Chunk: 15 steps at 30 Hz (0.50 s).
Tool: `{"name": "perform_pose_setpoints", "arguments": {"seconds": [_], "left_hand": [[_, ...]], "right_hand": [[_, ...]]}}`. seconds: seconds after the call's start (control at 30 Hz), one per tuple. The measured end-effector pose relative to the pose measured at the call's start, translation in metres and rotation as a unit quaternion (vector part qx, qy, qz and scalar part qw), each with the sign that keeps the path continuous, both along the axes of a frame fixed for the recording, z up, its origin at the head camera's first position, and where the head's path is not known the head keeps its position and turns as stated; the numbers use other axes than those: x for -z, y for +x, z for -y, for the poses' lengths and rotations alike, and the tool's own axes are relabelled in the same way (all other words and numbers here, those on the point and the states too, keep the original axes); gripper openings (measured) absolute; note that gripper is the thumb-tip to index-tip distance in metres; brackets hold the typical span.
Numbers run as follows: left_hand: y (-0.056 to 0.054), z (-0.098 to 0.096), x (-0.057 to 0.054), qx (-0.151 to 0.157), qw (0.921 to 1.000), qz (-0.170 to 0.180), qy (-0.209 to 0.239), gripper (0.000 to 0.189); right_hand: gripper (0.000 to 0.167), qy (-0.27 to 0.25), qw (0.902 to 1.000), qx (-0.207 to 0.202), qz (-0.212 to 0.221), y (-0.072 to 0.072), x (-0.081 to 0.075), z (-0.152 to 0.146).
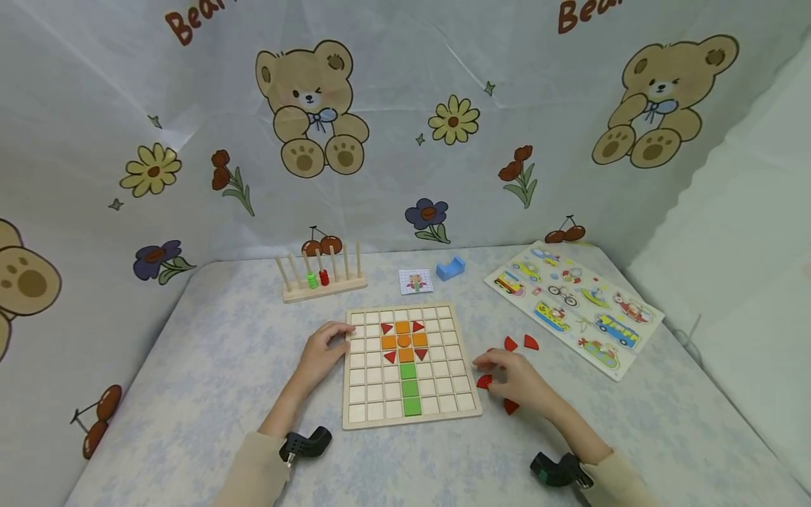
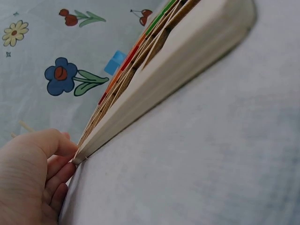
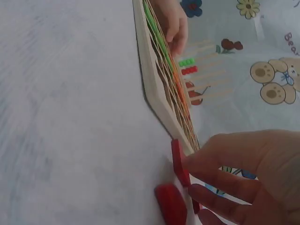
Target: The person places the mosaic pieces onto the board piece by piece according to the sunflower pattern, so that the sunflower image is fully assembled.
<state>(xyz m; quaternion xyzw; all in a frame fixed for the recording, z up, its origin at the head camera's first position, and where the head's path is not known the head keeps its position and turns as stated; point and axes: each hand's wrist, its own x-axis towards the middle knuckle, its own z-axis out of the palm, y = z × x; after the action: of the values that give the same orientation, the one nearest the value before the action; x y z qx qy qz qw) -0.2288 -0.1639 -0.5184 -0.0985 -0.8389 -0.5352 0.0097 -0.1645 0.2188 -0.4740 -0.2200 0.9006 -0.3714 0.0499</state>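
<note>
A square wooden grid board (image 1: 376, 394) lies on the table, bearing orange, green and red tiles. My left hand (image 1: 322, 351) touches its left edge with thumb and fingers; the left wrist view shows the fingertips at the board's corner. To the right of the board, my right hand (image 1: 521, 380) is low over several red quarter-circle pieces. Its thumb tip touches or nearly touches one red piece (image 3: 177, 159) in the right wrist view, the fingers loosely bent and apart. Another red piece (image 3: 170, 205) lies nearer that camera. Two red pieces, one of them this wedge (image 1: 531, 342), lie beyond the hand.
Behind the board stand a peg rack (image 1: 326, 287) with green and red beads, a small picture card (image 1: 415, 282) and a blue block (image 1: 450, 268). A vehicle picture puzzle board (image 1: 570, 303) lies at the back right. A bear-print cloth (image 1: 393, 105) hangs behind the table.
</note>
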Motion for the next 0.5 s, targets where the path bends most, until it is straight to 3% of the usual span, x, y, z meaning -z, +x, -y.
{"name": "perform_pose_setpoints", "arguments": {"seconds": [0.13, 0.27, 0.43, 0.5], "left_hand": [[0.0, 0.0, 0.0, 0.0, 1.0, -0.001, -0.001, 0.028], [0.0, -0.001, 0.0, 0.0, 1.0, -0.001, 0.0, 0.028], [0.0, -0.001, 0.0, 0.003, 1.0, -0.005, -0.001, 0.028], [0.001, -0.001, 0.0, 0.003, 1.0, -0.009, 0.001, 0.027]], "right_hand": [[0.035, 0.006, 0.9999, 0.001, 0.009, 0.002, 0.004, -0.009], [0.033, 0.0, 0.9998, 0.005, -0.019, 0.002, 0.009, -0.009], [0.031, -0.009, 0.9976, 0.045, -0.052, -0.002, 0.007, 0.004], [0.033, -0.016, 0.9973, 0.043, -0.057, -0.004, 0.004, 0.014]]}}
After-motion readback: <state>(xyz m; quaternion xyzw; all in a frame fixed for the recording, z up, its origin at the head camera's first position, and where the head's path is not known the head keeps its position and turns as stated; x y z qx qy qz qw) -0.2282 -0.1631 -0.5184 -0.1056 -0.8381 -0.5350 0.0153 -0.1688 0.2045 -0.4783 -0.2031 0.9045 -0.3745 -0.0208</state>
